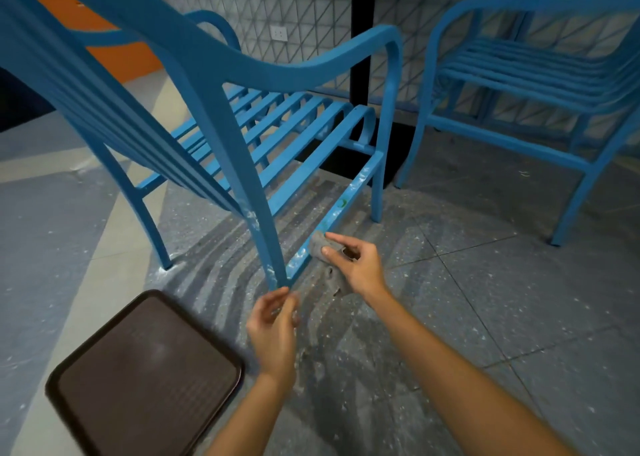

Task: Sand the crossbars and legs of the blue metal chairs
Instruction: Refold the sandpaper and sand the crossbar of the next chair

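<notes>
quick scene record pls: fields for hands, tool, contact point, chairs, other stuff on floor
right hand: right hand pinches grey sanding pad
tool contact: pad pressed against lower side crossbar of near chair
left hand: left hand by the foot of the rear leg, fingers loosely curled, holding nothing; contact unclear
crossbar state: pale scuffed patches along it
second chair: second chair at right, untouched
floor: brown tray at left; white dust specks
</notes>
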`<state>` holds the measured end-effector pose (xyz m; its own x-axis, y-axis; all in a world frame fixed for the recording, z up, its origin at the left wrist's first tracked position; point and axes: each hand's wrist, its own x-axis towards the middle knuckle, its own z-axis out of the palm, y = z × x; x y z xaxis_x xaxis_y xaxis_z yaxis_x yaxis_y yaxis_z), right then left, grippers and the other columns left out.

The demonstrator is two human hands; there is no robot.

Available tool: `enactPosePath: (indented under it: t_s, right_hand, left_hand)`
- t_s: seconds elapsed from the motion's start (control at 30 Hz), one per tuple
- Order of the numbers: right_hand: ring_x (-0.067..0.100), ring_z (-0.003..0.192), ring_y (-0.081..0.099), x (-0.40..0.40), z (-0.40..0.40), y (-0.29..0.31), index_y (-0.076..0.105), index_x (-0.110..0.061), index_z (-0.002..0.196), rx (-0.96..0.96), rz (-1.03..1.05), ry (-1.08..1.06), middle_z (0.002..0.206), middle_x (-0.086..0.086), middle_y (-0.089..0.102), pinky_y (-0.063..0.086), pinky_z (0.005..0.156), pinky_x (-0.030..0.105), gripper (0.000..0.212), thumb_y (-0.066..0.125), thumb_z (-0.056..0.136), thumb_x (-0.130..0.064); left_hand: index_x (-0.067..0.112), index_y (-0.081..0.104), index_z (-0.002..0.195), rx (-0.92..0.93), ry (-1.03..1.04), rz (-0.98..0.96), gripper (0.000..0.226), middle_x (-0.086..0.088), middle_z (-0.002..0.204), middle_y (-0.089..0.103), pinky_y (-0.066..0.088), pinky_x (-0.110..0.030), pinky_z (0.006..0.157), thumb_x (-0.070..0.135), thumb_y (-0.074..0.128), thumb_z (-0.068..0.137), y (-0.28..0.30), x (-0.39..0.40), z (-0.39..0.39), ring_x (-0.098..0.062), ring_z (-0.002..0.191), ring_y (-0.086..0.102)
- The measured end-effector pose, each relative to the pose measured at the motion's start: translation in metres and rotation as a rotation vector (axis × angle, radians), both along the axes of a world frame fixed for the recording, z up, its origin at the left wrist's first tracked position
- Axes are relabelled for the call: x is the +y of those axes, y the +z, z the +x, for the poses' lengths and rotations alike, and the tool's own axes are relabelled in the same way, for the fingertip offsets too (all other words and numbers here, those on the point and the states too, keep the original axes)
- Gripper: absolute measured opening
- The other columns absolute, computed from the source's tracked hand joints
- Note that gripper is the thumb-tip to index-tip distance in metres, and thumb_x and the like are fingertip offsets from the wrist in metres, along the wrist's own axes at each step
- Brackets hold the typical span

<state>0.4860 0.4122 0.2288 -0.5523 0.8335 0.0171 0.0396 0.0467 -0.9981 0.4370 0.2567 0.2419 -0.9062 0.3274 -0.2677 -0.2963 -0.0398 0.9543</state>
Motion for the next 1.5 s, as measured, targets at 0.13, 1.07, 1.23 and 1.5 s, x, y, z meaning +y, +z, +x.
enactPosePath:
  t_s: [0.13, 1.07, 1.23, 1.5]
  right_hand:
    - [0.004, 0.104, 0.062, -0.008, -0.007, 0.0, 0.071, -0.017, 0.115, -0.037, 0.105, 0.063, 0.108, -0.01, 0.069, 0.047, 0.092, 0.016, 0.03, 0.072, 0.085, -0.018]
    - [0.02, 0.096, 0.058, -0.032, -0.023, -0.004, 0.064, -0.009, 0.121, -0.341, 1.071, 0.404, 0.114, 0.005, 0.056, 0.057, 0.075, 0.035, 0.027, 0.052, 0.096, -0.009]
    - [0.02, 0.097, 0.056, -0.012, -0.023, 0.001, 0.063, -0.014, 0.121, -0.41, 1.033, 0.382, 0.118, 0.006, 0.055, 0.057, 0.076, 0.036, 0.028, 0.049, 0.098, -0.007]
    - [0.023, 0.101, 0.057, 0.004, -0.029, 0.019, 0.064, -0.011, 0.121, -0.496, 0.931, 0.307, 0.116, 0.005, 0.051, 0.055, 0.088, 0.04, 0.028, 0.05, 0.097, -0.011]
  left_hand:
    - [0.014, 0.052, 0.093, 0.129, 0.124, -0.047, 0.032, -0.004, 0.086, 0.052, 0.045, -0.027, 0.073, -0.004, 0.073, 0.078, -0.01, -0.009, -0.017, -0.02, 0.08, 0.05]
    - [0.007, 0.057, 0.111, 0.463, -0.047, -0.149, 0.044, -0.007, 0.108, 0.064, 0.051, -0.036, 0.092, -0.008, 0.075, 0.073, -0.027, 0.01, -0.038, -0.022, 0.101, 0.062]
    - [0.011, 0.056, 0.105, 0.452, -0.029, -0.129, 0.043, -0.007, 0.103, 0.063, 0.052, -0.038, 0.089, -0.008, 0.076, 0.072, -0.027, 0.009, -0.039, -0.024, 0.097, 0.062]
    - [0.011, 0.056, 0.101, 0.458, -0.033, -0.138, 0.039, -0.004, 0.099, 0.063, 0.051, -0.033, 0.085, -0.005, 0.077, 0.072, -0.021, 0.007, -0.037, -0.022, 0.093, 0.062]
